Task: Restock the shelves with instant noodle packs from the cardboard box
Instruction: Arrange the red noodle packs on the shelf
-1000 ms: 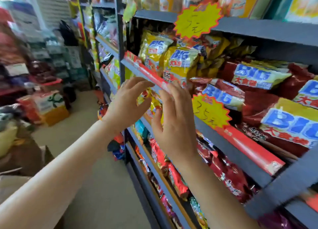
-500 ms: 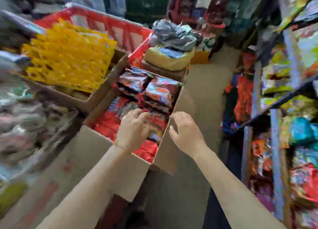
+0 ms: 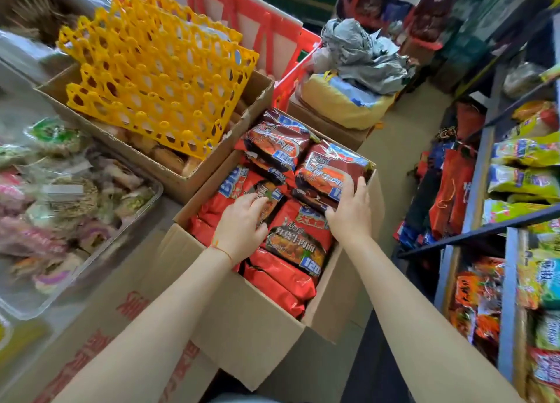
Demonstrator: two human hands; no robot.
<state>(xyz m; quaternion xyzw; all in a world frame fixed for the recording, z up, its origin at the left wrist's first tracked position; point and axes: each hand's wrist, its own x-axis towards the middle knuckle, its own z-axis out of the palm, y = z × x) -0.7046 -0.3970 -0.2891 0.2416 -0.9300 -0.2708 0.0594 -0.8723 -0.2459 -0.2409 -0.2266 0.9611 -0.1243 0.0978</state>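
Noodle packs (image 3: 298,234) fill my cardboard box (image 3: 251,320); my left hand (image 3: 242,223) rests flat on one, my right hand (image 3: 351,211) grips another's edge

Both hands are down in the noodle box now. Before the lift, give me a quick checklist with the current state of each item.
1. Right hand has a pack: ok, its fingers curl round the edge of the dark red noodle pack by the right wall of the cardboard box.
2. Left hand has a pack: cannot tell, it rests on the red pack, fingers bent, no clear pinch.
3. Stock left in box: ok, several layers of packs show.
4. Lift path: ok, nothing lies over the packs; the yellow egg tray sits in the neighbouring box.
5. Room on the shelves: cannot tell, only their edge shows.
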